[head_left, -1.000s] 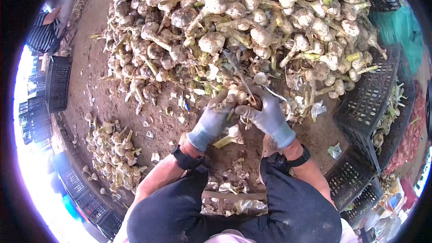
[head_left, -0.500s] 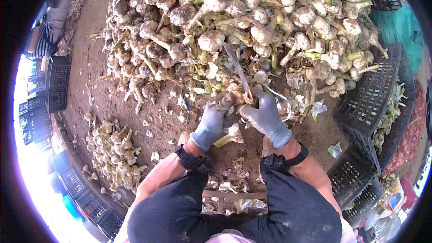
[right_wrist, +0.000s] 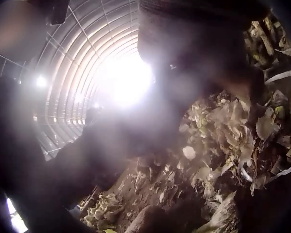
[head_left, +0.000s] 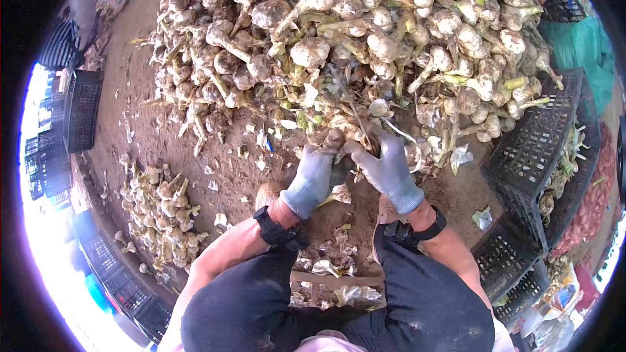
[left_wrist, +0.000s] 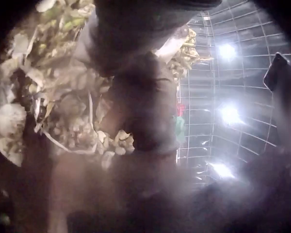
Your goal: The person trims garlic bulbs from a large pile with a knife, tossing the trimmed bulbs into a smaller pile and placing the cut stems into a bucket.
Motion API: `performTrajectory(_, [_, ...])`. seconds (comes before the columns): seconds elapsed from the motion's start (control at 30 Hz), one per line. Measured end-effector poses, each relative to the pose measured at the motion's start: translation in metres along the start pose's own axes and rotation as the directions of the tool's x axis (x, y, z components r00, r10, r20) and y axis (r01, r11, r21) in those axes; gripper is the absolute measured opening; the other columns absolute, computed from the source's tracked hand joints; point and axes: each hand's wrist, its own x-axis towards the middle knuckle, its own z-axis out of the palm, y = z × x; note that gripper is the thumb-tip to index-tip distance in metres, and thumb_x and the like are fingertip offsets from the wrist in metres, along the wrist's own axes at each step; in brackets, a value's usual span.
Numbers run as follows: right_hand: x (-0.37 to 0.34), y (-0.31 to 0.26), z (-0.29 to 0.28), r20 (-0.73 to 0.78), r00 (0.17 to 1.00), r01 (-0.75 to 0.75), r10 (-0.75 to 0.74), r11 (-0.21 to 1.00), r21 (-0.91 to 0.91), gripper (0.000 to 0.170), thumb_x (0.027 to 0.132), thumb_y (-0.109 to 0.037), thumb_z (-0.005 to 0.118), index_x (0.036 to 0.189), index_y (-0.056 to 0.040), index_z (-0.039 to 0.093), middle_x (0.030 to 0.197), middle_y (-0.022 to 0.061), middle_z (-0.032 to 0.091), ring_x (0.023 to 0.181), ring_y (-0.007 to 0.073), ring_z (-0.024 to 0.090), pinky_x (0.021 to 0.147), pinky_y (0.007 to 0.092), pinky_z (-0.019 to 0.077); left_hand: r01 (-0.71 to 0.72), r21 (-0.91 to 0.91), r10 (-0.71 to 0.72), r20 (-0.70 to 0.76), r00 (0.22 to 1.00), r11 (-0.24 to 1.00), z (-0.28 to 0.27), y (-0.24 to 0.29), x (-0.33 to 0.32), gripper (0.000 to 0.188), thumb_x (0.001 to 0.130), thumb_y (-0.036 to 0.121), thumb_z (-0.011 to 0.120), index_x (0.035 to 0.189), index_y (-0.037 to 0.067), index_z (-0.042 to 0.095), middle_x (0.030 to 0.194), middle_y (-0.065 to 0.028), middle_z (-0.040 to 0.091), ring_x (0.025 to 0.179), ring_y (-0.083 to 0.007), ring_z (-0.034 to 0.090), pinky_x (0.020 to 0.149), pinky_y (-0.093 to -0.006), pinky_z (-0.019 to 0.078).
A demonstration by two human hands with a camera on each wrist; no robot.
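Note:
In the head view both hands wear grey gloves and meet just below a big heap of garlic [head_left: 385,45]. My left hand [head_left: 313,176] grips a dirty garlic bulb [head_left: 334,138], mostly covered by the fingers. Beside it, my right hand [head_left: 389,169] holds a knife [head_left: 355,114] whose narrow blade slants up and left, blurred against the heap. Another garlic bulb [head_left: 340,193] lies on the ground below the hands, partly hidden by the left one. Dark, blurred hand shapes fill much of both wrist views, and the grips cannot be made out there.
A smaller garlic pile [head_left: 163,215] lies on the dirt floor at left. Black crates [head_left: 538,137] stand at right, holding some stalks, and another crate [head_left: 83,114] at far left. Peelings and stalk pieces litter the ground. A person in stripes [head_left: 60,42] is at the upper left.
The hands stay together while the left hand has shifted slightly, now covering more of the bulb on the ground. The knife blade has changed its angle a little. The head view has moved slightly.

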Motion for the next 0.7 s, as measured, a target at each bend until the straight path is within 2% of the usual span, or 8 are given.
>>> performTrajectory(0.13, [-0.002, 0.000, 0.011, -0.196, 0.961, 0.201, -0.196, 0.980, 0.006, 0.022, 0.077, -0.011, 0.064, 0.098, -0.0044, 0.063, 0.068, 0.0047, 0.059, 0.053, 0.0069, 0.050, 0.049, 0.0225, 0.0409, 0.139, -0.074, -0.132, 0.091, 0.987, 0.988, -0.011, 0.003, 0.000, 0.031, 0.094, 0.040, 0.044, 0.088, 0.012, 0.056, 0.060, 0.0043, 0.047, 0.044, -0.0058, 0.040, 0.039, -0.0202, 0.0314])
performTrajectory(0.2, [0.004, -0.007, 0.010, -0.096, 0.980, -0.136, 0.172, 0.944, 0.301, 0.026, 0.077, -0.008, 0.063, 0.103, -0.0045, 0.063, 0.068, -0.0001, 0.057, 0.052, 0.0047, 0.046, 0.047, 0.0209, 0.0377, 0.242, -0.565, -0.178, 0.168, 0.970, 0.789, -0.009, 0.003, -0.001, 0.034, 0.094, 0.043, 0.042, 0.087, 0.012, 0.054, 0.051, 0.0019, 0.040, 0.043, -0.0120, 0.039, 0.041, -0.0248, 0.0332])
performTrajectory(0.27, [0.003, -0.015, -0.007, -0.028, 0.956, -0.255, 0.291, 0.877, 0.408, 0.041, 0.077, -0.005, 0.063, 0.118, -0.0030, 0.057, 0.077, 0.0002, 0.059, 0.056, 0.0060, 0.048, 0.052, 0.0205, 0.0414, 0.313, -0.550, -0.233, 0.212, 0.949, 0.774, -0.015, 0.001, 0.008, 0.041, 0.095, 0.048, 0.034, 0.083, 0.014, 0.053, 0.047, 0.0018, 0.035, 0.039, -0.0123, 0.032, 0.039, -0.0243, 0.0297])
performTrajectory(0.33, [0.011, 0.014, -0.011, -0.097, 0.946, 0.319, -0.310, 0.943, 0.097, 0.042, 0.077, -0.005, 0.063, 0.119, -0.0039, 0.057, 0.086, 0.0000, 0.059, 0.061, 0.0063, 0.049, 0.058, 0.0216, 0.0438, 0.427, -0.458, -0.264, 0.378, 0.887, 0.780, -0.019, 0.000, 0.010, 0.044, 0.096, 0.050, 0.028, 0.083, 0.015, 0.052, 0.044, 0.0017, 0.033, 0.036, -0.0117, 0.028, 0.037, -0.0237, 0.0264])
performTrajectory(0.37, [0.010, 0.011, -0.013, -0.092, 0.948, 0.312, -0.304, 0.945, 0.095, 0.042, 0.077, -0.005, 0.063, 0.119, -0.0039, 0.057, 0.086, 0.0000, 0.059, 0.061, 0.0063, 0.049, 0.058, 0.0216, 0.0438, 0.523, -0.492, -0.400, 0.338, 0.852, 0.696, -0.016, 0.001, 0.009, 0.046, 0.096, 0.050, 0.027, 0.082, 0.013, 0.051, 0.044, 0.0016, 0.035, 0.036, -0.0112, 0.028, 0.036, -0.0233, 0.0248])
performTrajectory(0.47, [0.009, 0.002, -0.019, 0.234, 0.932, 0.243, -0.276, 0.957, 0.162, 0.045, 0.076, -0.006, 0.064, 0.121, -0.0049, 0.056, 0.096, 0.0001, 0.059, 0.069, 0.0072, 0.051, 0.067, 0.0226, 0.0451, 0.636, -0.515, -0.400, 0.500, 0.768, 0.575, -0.020, 0.002, 0.006, 0.041, 0.098, 0.041, 0.027, 0.087, 0.009, 0.050, 0.046, 0.0005, 0.038, 0.036, -0.0101, 0.029, 0.035, -0.0227, 0.0245])
performTrajectory(0.53, [0.015, 0.005, -0.025, 0.381, 0.924, -0.079, -0.019, 0.968, 0.240, 0.047, 0.076, -0.008, 0.065, 0.122, -0.0059, 0.056, 0.094, -0.0001, 0.061, 0.074, 0.0072, 0.052, 0.071, 0.0226, 0.0444, 0.590, -0.526, -0.249, 0.580, 0.776, 0.613, -0.021, 0.005, 0.005, 0.033, 0.098, 0.029, 0.028, 0.093, 0.005, 0.050, 0.049, -0.0014, 0.041, 0.037, -0.0090, 0.032, 0.035, -0.0221, 0.0270])
performTrajectory(0.7, [0.019, 0.015, -0.023, 0.369, 0.928, -0.194, 0.055, 0.915, 0.352, 0.041, 0.076, -0.014, 0.068, 0.116, -0.0050, 0.060, 0.091, -0.0002, 0.062, 0.076, 0.0063, 0.053, 0.070, 0.0216, 0.0442, 0.602, -0.474, -0.337, 0.530, 0.778, 0.643, -0.021, 0.004, 0.008, 0.040, 0.097, 0.038, 0.029, 0.098, 0.004, 0.050, 0.064, -0.0084, 0.055, 0.039, -0.0108, 0.044, 0.036, -0.0214, 0.0353])
